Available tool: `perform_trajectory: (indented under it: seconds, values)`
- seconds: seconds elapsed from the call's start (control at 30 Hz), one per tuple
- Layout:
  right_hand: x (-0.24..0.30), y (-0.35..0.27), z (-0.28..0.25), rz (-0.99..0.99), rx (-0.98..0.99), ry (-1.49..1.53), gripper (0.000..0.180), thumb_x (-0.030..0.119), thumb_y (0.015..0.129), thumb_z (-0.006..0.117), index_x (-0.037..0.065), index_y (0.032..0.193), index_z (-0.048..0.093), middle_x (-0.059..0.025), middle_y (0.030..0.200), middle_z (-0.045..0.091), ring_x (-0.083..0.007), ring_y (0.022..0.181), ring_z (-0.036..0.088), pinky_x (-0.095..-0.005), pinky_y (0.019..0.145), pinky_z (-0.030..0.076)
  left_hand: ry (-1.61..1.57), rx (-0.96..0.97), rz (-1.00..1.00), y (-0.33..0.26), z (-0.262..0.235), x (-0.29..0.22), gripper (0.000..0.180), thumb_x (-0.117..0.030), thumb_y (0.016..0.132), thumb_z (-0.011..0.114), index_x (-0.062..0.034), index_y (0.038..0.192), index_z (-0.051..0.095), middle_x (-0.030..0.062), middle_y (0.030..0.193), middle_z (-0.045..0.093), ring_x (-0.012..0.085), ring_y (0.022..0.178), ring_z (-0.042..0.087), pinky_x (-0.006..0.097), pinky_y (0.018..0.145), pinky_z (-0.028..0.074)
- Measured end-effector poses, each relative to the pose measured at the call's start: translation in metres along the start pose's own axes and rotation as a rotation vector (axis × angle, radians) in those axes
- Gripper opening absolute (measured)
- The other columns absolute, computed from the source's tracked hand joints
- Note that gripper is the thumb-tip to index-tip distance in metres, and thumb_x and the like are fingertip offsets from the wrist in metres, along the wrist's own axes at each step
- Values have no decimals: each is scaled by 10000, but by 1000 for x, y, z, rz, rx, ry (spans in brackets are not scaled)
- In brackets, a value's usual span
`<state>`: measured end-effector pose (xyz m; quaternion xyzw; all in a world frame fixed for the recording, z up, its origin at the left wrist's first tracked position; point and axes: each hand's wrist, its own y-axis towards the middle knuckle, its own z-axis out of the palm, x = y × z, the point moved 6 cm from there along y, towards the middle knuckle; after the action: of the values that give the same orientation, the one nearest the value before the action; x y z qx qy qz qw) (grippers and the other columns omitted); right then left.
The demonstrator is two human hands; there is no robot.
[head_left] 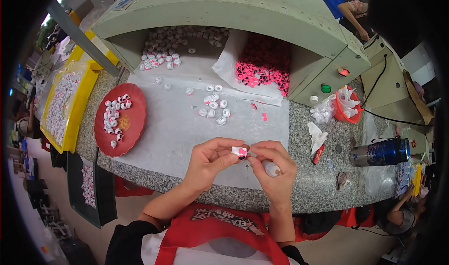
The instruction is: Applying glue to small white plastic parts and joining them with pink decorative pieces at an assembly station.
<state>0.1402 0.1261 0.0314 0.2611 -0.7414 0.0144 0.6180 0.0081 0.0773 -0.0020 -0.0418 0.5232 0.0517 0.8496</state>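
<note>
**Cap sits between your two hands**

Your left hand (210, 159) pinches the small white-and-pink cap (239, 152), low over the worktop (187, 124). Your right hand (273, 164) touches it from the right and holds a white piece (271, 168). Farther off lie loose caps (214, 105).

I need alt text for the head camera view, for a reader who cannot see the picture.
Seen from above, a person's left hand pinches a small white plastic cap with a pink insert while the right hand meets it, a white piece tucked in its palm. On the grey speckled stone counter lie loose white caps on a white sheet and a round red plastic plate of finished caps.
</note>
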Motion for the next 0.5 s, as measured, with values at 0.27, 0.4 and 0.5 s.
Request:
perform_trajectory:
  seconds: [0.27, 0.4, 0.5]
  values:
    - [-3, -7, 3, -58, 31, 270, 283, -84, 608, 694, -10, 865, 602, -141, 885, 606, -168, 755, 591, -256, 630, 487, 40, 66, -46, -5, 8, -8, 350, 48, 789, 554, 27, 1113, 424, 140, 850, 606, 180, 817, 610, 254, 687, 512]
    - [-8, -5, 2, 71, 137, 333, 248, -75, 614, 695, -16, 834, 599, -141, 872, 608, -159, 736, 589, -243, 609, 480, 210, 166, 68, -8, 8, -12, 269, 107, 756, 558, 58, 1009, 485, 177, 834, 612, 206, 759, 628, 247, 617, 528]
    - [-15, -4, 7, 234, 184, 531, 235, -59, 617, 702, -26, 826, 600, -132, 844, 612, -152, 716, 585, -234, 589, 472, 167, 123, 36, -13, 5, -5, 188, 44, 805, 541, 45, 993, 531, 166, 872, 623, 196, 776, 633, 240, 629, 520]
